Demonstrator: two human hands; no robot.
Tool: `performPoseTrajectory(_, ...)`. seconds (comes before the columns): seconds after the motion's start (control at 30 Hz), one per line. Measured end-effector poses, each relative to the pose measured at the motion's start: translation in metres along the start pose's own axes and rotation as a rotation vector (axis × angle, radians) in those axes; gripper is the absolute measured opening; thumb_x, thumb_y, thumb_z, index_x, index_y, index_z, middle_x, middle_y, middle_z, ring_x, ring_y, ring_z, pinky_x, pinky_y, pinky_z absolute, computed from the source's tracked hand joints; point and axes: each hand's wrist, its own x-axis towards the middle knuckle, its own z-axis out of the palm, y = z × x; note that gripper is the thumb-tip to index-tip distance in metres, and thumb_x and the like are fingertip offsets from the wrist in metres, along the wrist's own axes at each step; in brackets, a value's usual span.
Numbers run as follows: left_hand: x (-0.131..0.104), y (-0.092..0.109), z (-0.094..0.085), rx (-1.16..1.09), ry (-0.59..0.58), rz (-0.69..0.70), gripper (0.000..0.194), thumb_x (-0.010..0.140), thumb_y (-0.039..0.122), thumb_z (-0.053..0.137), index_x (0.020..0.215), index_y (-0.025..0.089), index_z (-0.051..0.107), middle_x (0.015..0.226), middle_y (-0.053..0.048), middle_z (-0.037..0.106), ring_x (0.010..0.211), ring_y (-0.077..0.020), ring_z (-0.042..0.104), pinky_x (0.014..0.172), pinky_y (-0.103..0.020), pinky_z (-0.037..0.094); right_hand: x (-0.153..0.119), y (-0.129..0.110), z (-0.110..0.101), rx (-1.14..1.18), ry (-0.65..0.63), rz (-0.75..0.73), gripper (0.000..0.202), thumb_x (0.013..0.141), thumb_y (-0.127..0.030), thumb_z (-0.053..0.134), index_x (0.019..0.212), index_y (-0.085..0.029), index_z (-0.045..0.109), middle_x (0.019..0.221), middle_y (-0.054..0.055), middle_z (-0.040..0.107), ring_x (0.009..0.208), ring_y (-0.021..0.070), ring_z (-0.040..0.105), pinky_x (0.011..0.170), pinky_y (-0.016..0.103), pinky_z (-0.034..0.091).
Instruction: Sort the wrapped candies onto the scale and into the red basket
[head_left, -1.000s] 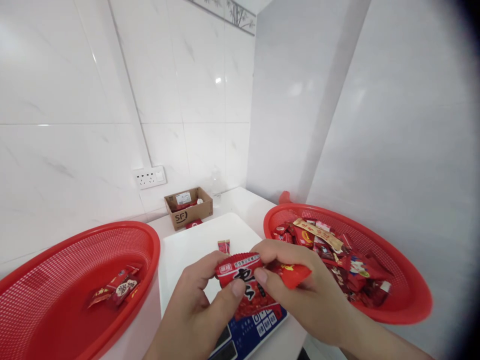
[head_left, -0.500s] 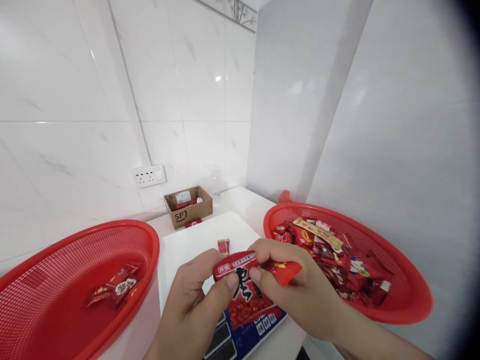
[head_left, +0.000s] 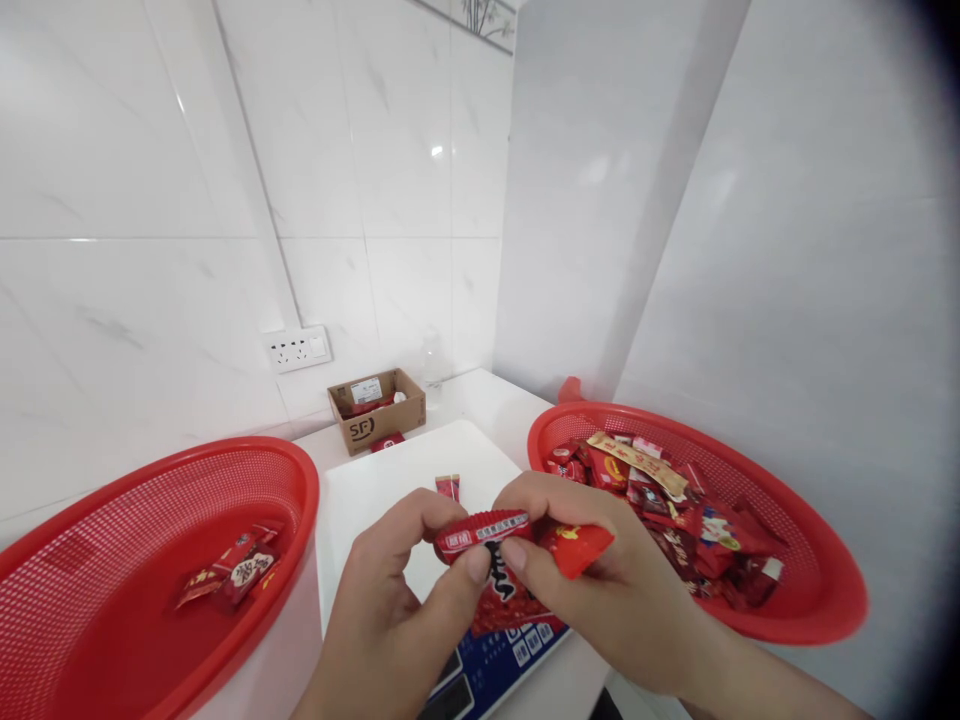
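Observation:
Both hands grip a red snack packet [head_left: 504, 590] with white and black lettering, held above the front of a white and blue weighing scale [head_left: 390, 490]. My left hand [head_left: 409, 590] pinches the packet's upper left edge between thumb and fingers. On its upper right edge, my right hand [head_left: 600, 575] has the thumb pressed to the front. An orange-red packet [head_left: 579, 545] with yellow marks also sticks out from the right hand's grip. Behind the hands, a small red candy packet [head_left: 448, 487] lies on the scale's white plate.
A red mesh basket [head_left: 300, 500] with a few packets stands at left. Another red basket [head_left: 817, 600], heaped with snack packets, is at right. At the back are a cardboard box [head_left: 382, 420], a red packet [head_left: 388, 441], a clear bottle [head_left: 433, 365] and a wall socket [head_left: 298, 349].
The snack packet has tilted, so its front lettering looks foreshortened, and it has shifted slightly right with both hands. The baskets and box stay in place.

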Motion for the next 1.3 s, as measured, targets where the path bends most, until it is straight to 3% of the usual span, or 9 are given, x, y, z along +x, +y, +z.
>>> performPoseTrajectory(0.17,-0.0014,0.0003,0.0000,0.038,0.004,0.009,0.013,0.083,0.027,0.057,0.073,0.020,0.057,0.068,0.001,0.056,0.065,-0.0136,0.050,0.060,-0.022,0.044,-0.0020,-0.0005,0.0009,-0.028,-0.025,-0.031,0.010,0.079,-0.015,0.049,0.074,-0.020,0.056,0.065,-0.005,0.053,0.057,0.0086,0.047,0.053,0.019,0.039)
performPoseTrajectory(0.33,0.0008,-0.0022,-0.0018,0.213,-0.041,0.098,0.013,0.083,0.020,0.053,0.071,0.020,0.055,0.069,0.000,0.056,0.066,-0.0136,0.052,0.059,-0.023,0.043,-0.0026,-0.0002,0.0018,-0.038,-0.008,-0.084,0.013,0.077,-0.009,0.050,0.077,-0.020,0.057,0.071,-0.004,0.057,0.063,0.0085,0.053,0.059,0.019,0.042)
performPoseTrajectory(0.67,-0.0031,-0.0003,-0.0013,0.272,-0.025,0.263,0.013,0.085,0.015,0.052,0.075,0.021,0.057,0.072,0.001,0.058,0.067,-0.0123,0.056,0.061,-0.023,0.044,-0.0038,-0.0016,-0.0002,-0.035,-0.063,0.000,0.012,0.078,-0.011,0.048,0.075,-0.020,0.057,0.072,-0.002,0.059,0.066,0.0117,0.056,0.061,0.023,0.046)
performPoseTrajectory(0.97,-0.0029,-0.0002,0.0001,0.245,-0.035,0.177,0.017,0.084,0.020,0.053,0.068,0.018,0.058,0.066,-0.002,0.057,0.062,-0.0144,0.053,0.057,-0.026,0.042,-0.0036,0.0002,0.0018,-0.042,-0.015,-0.065,0.013,0.077,-0.012,0.048,0.067,-0.020,0.051,0.067,-0.002,0.056,0.060,0.0103,0.053,0.055,0.021,0.044)
performPoseTrajectory(1.3,-0.0022,-0.0066,0.0071,-0.008,0.067,-0.003,0.019,0.082,0.029,0.058,0.066,0.018,0.056,0.061,0.001,0.054,0.059,-0.0126,0.048,0.052,-0.022,0.040,-0.0035,0.0053,0.0032,0.006,0.007,-0.023,0.012,0.079,-0.016,0.050,0.069,-0.019,0.054,0.064,-0.003,0.054,0.056,0.0096,0.049,0.052,0.020,0.040)
